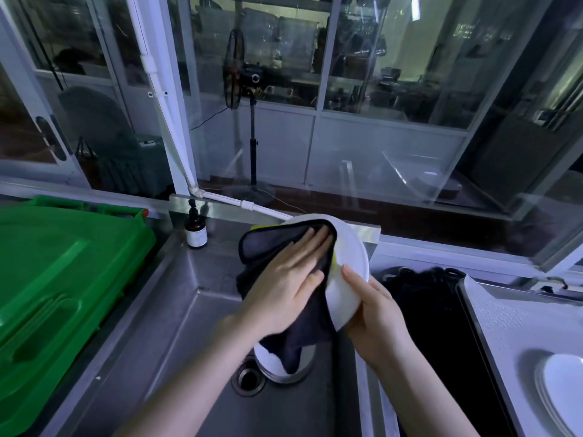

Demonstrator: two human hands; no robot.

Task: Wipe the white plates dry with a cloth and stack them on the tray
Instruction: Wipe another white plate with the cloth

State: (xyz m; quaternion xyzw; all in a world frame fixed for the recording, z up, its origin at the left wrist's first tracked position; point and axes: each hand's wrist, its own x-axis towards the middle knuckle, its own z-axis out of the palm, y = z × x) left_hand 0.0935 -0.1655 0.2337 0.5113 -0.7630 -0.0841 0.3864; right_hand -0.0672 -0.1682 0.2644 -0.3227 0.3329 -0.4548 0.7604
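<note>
A white plate [348, 266] is held tilted on edge above the steel sink [176, 310]. My right hand [375, 313] grips its lower right rim, thumb on the face. My left hand [290, 279] presses a dark grey cloth [268, 244] flat against the plate's face with straight fingers. The cloth hangs down over a stack of white plates [277, 364] in the sink bottom. At the far right, several white plates [558, 392] lie stacked on a pale tray [504, 326].
A green bin lid [63, 279] fills the left side. A brown pump bottle [195, 230] stands at the sink's back corner. The drain [247, 378] sits beside the sink plates. A dark gap with black items [429, 298] separates sink and tray. Glass panels stand behind.
</note>
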